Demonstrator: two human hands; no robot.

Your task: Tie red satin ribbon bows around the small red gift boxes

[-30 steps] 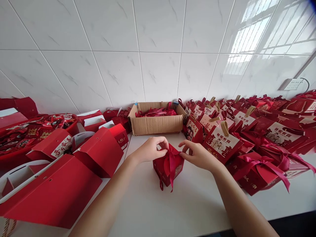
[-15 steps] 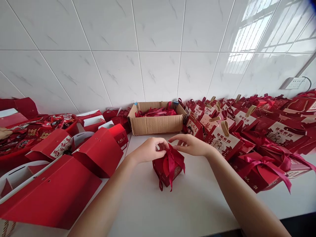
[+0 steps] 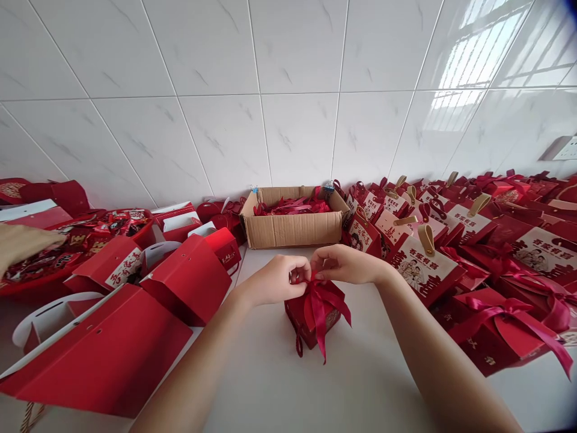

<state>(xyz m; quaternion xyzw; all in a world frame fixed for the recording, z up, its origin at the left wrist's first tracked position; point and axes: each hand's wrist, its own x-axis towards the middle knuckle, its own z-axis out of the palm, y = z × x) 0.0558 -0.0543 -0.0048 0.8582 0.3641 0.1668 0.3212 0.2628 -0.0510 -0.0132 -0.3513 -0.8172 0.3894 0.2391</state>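
A small dark red gift box (image 3: 301, 316) stands on the white table before me, one corner toward me. A crimson ribbon (image 3: 319, 304) is gathered at its top, with its tails hanging down the front. My left hand (image 3: 282, 278) pinches the ribbon from the left, thumb and forefinger closed on it. From the right, my right hand (image 3: 345, 264) has its fingertips closed on the ribbon too, close to the left fingers. The exact knot or loop between the fingertips is partly hidden by them.
Behind the box is a cardboard carton (image 3: 293, 231) of loose ribbons. Large red boxes (image 3: 108, 349) stand open at left, beside a red basin (image 3: 42, 288) of wrapped sweets and another person's arm (image 3: 27, 240). Many filled gift boxes (image 3: 426, 264) crowd the right.
My right fingers have closed in from slightly apart onto the ribbon. The other person's arm reaches farther over the sweets. The whole view has shifted a little.
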